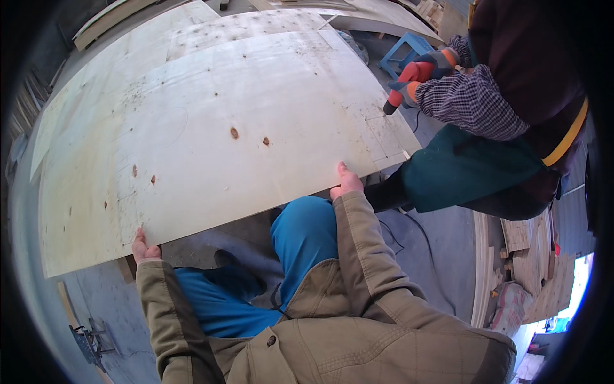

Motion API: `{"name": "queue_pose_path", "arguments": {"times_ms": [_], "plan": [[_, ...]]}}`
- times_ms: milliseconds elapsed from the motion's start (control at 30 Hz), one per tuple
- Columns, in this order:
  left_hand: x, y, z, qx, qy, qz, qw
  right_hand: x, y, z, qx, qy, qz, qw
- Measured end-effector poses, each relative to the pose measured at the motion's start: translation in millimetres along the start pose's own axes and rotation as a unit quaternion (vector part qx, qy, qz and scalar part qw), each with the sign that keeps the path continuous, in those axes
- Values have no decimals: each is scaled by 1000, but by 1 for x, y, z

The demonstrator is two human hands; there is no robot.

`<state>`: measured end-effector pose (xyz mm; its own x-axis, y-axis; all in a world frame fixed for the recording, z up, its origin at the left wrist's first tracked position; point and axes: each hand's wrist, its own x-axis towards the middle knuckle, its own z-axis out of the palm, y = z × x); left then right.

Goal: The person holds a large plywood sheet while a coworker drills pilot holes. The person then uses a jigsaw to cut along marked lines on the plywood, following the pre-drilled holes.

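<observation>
A large pale plywood sheet (211,166) with dark knots and faint pencil lines lies in front of me. My left hand (146,247) grips its near edge toward the left corner, thumb on top and fingers mostly hidden underneath. Farther right along that edge, my right hand (348,181) holds the sheet the same way, above my knee. At the right end, a person in gloves and checked sleeves (476,102) holds a red power tool (400,96), its dark tip over the sheet's right edge. Whether the tip touches the wood cannot be made out.
Beyond the near sheet lie more plywood sheets (249,24). A blue plastic stool (405,50) stands behind the power tool. A dark cord (430,246) runs over the concrete floor. Stacked wood pieces (534,246) and a whitish sack (511,307) are at the right.
</observation>
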<state>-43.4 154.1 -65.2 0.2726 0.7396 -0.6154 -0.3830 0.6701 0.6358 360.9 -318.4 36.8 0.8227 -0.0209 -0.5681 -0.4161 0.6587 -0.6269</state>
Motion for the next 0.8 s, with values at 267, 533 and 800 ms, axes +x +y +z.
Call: {"name": "queue_pose_path", "arguments": {"times_ms": [267,533,800], "plan": [[22,1,-15,20,-49,-24,998,14,5,-6,29,-12,0,999],[-21,-1,20,78,31,-4,996,17,4,-11,7,-22,42,999],[-37,-2,30,99,-23,-40,994,68,7,-59,-68,-79,91,990]]}}
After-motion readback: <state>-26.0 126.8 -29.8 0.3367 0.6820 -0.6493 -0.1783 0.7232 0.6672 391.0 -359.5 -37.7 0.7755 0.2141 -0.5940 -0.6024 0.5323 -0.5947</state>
